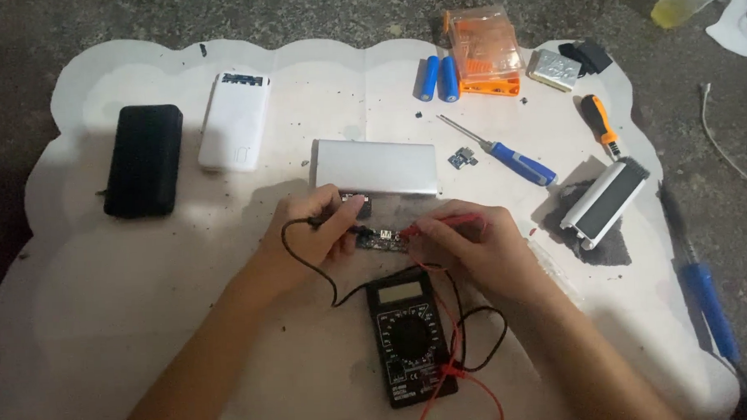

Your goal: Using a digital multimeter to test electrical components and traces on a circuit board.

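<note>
both grips pinching probes, tips seemingly hidden

Bare forearms — no sleeves, no rings

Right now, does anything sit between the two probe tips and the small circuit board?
Nothing visible does. The left hand holds the black probe and the right hand the red probe, both tips at the circuit board.
</note>
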